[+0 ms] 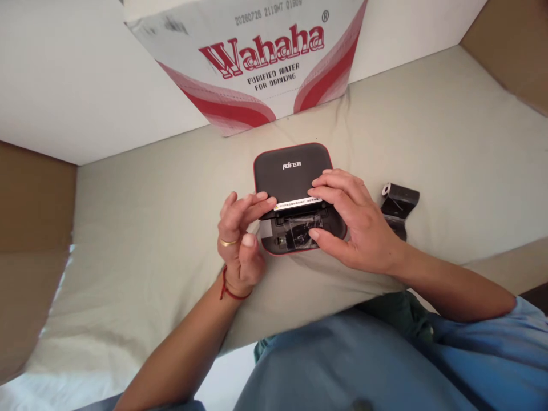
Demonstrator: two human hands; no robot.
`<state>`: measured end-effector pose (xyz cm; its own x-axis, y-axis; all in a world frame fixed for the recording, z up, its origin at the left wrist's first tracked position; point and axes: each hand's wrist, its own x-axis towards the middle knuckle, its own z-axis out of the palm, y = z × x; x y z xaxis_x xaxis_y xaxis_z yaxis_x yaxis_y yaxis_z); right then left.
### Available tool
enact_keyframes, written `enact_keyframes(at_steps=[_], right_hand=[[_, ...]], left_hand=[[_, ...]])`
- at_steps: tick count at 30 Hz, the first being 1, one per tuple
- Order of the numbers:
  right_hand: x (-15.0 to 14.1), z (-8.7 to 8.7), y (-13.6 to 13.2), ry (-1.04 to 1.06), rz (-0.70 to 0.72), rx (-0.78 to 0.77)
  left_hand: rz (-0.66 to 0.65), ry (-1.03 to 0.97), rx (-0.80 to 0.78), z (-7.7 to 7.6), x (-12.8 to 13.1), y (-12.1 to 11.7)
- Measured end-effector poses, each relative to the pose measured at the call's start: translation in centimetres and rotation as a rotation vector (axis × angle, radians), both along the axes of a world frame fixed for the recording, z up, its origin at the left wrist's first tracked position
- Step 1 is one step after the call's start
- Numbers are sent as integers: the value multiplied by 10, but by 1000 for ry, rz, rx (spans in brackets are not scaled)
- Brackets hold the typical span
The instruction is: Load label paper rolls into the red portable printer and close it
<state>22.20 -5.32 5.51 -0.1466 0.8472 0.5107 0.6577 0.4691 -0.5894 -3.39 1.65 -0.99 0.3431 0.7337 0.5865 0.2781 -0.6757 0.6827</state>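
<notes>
We see a red-and-white Wahaha carton (265,63) standing on a pale cloth (149,228) before a white panel (85,74). We note a partly unwound black roll (402,200) at right and brown boards (34,251) at either side.

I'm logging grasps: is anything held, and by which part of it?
No firm hold shows: the left grip and right grip touch the black FEIE lid near its left and right sides; whether they pinch is unclear.

The one head-worn view looks forward and steeply down from above the near edge of the cloth-covered surface (149,222), close in, yet reaching past its far edge.
</notes>
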Motion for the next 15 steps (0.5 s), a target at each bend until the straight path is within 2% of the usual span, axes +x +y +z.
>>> enact_keyframes(at_steps=[3, 6, 9, 12, 15], right_hand=[[-1, -1, 1, -1, -5, -6], [-1, -4, 1, 5, -18, 36], [1, -9, -1, 7, -8, 191], [3, -14, -5, -10, 63, 378], [5, -19, -7, 0, 137, 417]], left_hand=[[58, -59, 53, 0, 1, 1], [66, -19, 69, 4, 4, 3], [7, -96, 57, 11, 9, 6], [-52, -228, 2, 14, 15, 10], [-56, -235, -102, 13, 16, 15]])
